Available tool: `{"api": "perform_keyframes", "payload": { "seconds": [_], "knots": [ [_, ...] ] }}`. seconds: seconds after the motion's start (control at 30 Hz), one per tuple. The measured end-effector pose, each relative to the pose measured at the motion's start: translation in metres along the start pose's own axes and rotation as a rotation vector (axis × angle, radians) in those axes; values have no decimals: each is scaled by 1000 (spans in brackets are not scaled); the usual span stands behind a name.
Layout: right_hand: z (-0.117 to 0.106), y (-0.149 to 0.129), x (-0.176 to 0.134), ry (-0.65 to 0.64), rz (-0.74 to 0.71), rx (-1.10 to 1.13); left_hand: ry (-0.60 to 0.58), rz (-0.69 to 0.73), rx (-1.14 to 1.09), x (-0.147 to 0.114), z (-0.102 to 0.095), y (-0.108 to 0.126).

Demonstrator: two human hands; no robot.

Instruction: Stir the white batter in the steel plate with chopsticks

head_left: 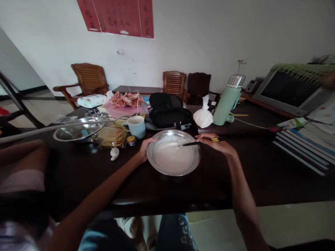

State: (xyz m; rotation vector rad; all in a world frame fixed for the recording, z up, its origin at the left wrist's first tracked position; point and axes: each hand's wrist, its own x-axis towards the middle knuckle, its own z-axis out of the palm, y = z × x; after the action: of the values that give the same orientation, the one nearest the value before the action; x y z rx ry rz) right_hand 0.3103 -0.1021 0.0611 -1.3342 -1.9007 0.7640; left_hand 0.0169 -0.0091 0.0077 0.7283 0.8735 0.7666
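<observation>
A shallow metal bowl (174, 170) sits on the dark table, with a smooth whitish batter (170, 158) inside. My left hand (145, 148) grips its left rim, thumb over the edge. In my right hand (213, 141) is a pair of black chopsticks (190, 143) with yellow ends. Their tips dip into the batter near the middle of the bowl. Behind the bowl stand a light blue mug (137, 127) and a black open case (167, 116). A tied plastic bag of white powder (203, 116) lies beyond my right hand.
Right of the bag stands a green thermos (227, 104). Stacked books (300, 153) lie at the right, before an old television (288, 87). Left are an empty metal basin (78, 130), a small jar (131, 141) and crumpled tissue (114, 153). Another person's arm (23, 157) rests at the left edge.
</observation>
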Motion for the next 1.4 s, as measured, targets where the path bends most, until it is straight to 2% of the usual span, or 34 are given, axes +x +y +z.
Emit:
{"api": "perform_keyframes", "payload": {
  "seconds": [0.07, 0.13, 0.2, 0.27, 0.37, 0.43, 0.5, 0.57, 0.67, 0.73, 0.83, 0.9, 0.93, 1.03, 1.07, 1.1, 1.2, 1.23, 1.27, 1.4],
  "knots": [
    [-5, 0, -3, -37, 7, 26, -7, 6, -4, 0, 0, 0],
    [-3, -4, -3, -149, -49, 57, -6, 23, -14, 1, 0, -1],
    [3, -7, 0, -202, -116, 59, -3, 33, -22, 2, -1, -1],
    [6, -7, 2, -134, -115, 40, -1, 35, -25, 3, -2, -2],
    [0, -5, -1, -29, -13, 75, -8, 33, -18, 5, -3, -2],
    [-1, -6, -2, -84, 3, 134, -12, 36, -11, 4, -3, -2],
    [2, -8, -1, -171, -53, 152, -15, 42, -8, 3, -2, -2],
    [5, -8, 2, -175, -103, 116, -19, 41, -13, 2, -1, -2],
    [1, -3, 1, -7, -33, 73, -10, 18, -12, 1, -1, -1],
    [-4, -1, -1, 22, 12, 97, -3, 11, -3, 2, -2, -1],
    [-1, -4, -1, -196, -78, 141, 3, 3, 8, 3, -4, -1],
    [5, -6, 2, -251, -124, 128, 13, 0, 4, 3, -4, -1],
    [6, -6, 3, -206, -113, 112, 18, 4, -1, 3, -3, -1],
    [2, -3, 2, 33, 10, 76, 6, 26, -15, 2, -1, -1],
    [0, -2, 1, 66, 41, 84, 2, 29, -13, 2, -1, 0],
    [-1, -2, 0, 51, 52, 101, 1, 25, -8, 1, 0, 0],
    [3, -5, 1, -141, -9, 149, 24, 0, 7, 0, 0, 1],
    [5, -6, 2, -168, -29, 144, 35, -3, 10, 0, 0, 1],
    [6, -7, 3, -152, -33, 131, 43, 0, 11, 0, 0, 1],
    [-1, -2, 0, 71, 88, 105, 27, 25, 6, 2, -2, -1]
  ]
}}
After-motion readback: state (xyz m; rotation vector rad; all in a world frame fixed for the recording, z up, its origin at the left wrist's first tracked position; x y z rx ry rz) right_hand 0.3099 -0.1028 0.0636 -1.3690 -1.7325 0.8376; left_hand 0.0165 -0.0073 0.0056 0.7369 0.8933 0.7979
